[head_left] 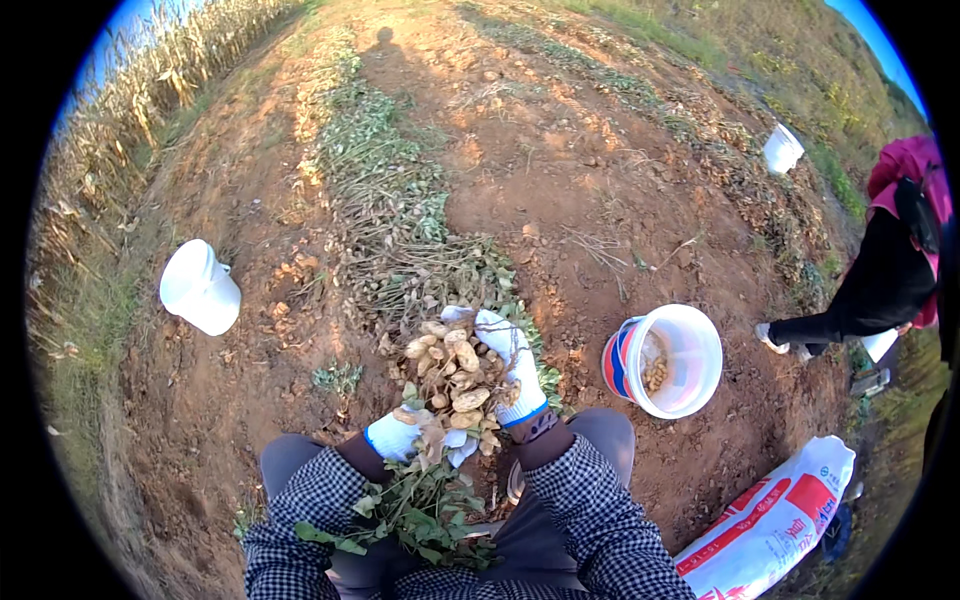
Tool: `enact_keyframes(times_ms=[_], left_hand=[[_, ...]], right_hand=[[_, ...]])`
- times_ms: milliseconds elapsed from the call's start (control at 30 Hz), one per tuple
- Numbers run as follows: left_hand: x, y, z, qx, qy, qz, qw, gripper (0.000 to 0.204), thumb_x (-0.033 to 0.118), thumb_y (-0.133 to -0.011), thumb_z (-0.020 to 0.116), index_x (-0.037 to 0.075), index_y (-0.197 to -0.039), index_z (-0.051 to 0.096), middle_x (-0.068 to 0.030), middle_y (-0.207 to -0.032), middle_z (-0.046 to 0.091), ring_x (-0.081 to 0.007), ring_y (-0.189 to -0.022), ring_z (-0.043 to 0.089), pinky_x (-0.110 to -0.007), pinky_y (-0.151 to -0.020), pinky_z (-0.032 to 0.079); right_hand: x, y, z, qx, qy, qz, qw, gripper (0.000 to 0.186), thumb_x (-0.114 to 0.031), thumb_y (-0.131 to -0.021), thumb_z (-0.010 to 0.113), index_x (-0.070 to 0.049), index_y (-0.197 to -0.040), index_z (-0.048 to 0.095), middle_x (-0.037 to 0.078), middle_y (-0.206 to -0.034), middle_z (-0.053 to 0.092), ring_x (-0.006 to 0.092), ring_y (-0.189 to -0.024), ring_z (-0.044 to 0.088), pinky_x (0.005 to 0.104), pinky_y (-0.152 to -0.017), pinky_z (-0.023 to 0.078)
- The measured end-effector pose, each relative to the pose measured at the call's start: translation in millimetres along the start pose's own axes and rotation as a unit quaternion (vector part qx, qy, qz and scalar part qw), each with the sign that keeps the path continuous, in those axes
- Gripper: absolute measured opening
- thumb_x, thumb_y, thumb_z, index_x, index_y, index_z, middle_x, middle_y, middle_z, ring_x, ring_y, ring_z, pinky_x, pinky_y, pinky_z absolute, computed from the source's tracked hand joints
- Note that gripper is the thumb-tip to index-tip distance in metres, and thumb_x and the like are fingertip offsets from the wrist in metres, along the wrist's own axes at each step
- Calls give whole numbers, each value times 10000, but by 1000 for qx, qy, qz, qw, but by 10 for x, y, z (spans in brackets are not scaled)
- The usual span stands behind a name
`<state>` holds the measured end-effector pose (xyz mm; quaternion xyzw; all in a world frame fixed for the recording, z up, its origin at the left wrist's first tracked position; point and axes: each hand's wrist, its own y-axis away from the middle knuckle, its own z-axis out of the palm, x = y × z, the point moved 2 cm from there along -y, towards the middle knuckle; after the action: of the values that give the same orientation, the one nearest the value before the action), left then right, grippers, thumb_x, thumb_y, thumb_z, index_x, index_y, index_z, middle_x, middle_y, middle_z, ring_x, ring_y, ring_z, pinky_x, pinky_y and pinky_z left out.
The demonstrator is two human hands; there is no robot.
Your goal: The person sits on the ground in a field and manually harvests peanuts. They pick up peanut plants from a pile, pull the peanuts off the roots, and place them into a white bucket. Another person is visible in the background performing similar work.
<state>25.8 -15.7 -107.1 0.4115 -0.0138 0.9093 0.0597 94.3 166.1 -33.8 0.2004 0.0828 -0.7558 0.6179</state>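
You've got a peanut plant (440, 440) across your lap, pod end pointing away from you and the leafy green tops (415, 515) lying over your checked sleeves. Your left hand (400, 437), in a white glove with a blue cuff, has its grip closed round the stems just below the clump of peanut pods (455, 375). Your right hand (512, 365), gloved the same, sits on the far right side of that clump with fingers curled onto the pods; can't tell if it's actually pinching one or just resting there.

Taking the pod clump as the landmark: a long windrow of pulled peanut plants (390, 210) runs away from just beyond it up the reddish soil. To the right of the clump, close by, a white bucket (668, 360) with a coloured band is tipped toward you with a few pods inside. Nearer you on the right lies a white and red sack (775, 525). Well off to the left lies another white bucket (200, 287) on its side. Far right, another person (890, 270) in pink and black crouches, with a third white bucket (782, 149) beyond them.
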Motion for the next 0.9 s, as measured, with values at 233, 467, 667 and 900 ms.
enact_keyframes(times_ms=[233, 467, 667, 900], left_hand=[[334, -125, 429, 127, -101, -12, 987, 135, 69, -912, 627, 22, -1037, 653, -74, -928, 671, -202, -970, 638, -380, -905, 511], [384, -315, 612, 184, -215, 6, 959, 452, 259, -1088, 253, 26, -932, 607, -70, -893, 650, -231, -911, 629, -413, -1064, 430], [202, -173, 337, 197, 41, -27, 979, 360, 286, -1017, 510, -30, -932, 660, -128, -797, 643, -271, -737, 636, -432, -744, 526], [-349, 73, -308, 298, -91, -127, 942, 610, 470, -1032, 307, -42, -942, 626, -228, -944, 639, -478, -1014, 570, -617, -873, 474]], right_hand=[[-64, -45, -318, 132, 315, -173, 924, 202, -56, -960, 583, 40, -1118, 665, 66, -1021, 696, 121, -868, 658, 257, -752, 544], [-82, -170, -692, 155, 336, -168, 914, 207, -15, -927, 611, 65, -1107, 674, 71, -1017, 700, 116, -859, 646, 244, -750, 522], [-67, -88, -445, 90, 225, -60, 968, 304, -91, -963, 596, 12, -1248, 611, 64, -1199, 651, 120, -994, 627, 265, -832, 521], [-179, 134, 26, -102, 208, -63, 971, 447, -205, -983, 583, -17, -1382, 511, 67, -1389, 553, 175, -1288, 510, 322, -1100, 414]])
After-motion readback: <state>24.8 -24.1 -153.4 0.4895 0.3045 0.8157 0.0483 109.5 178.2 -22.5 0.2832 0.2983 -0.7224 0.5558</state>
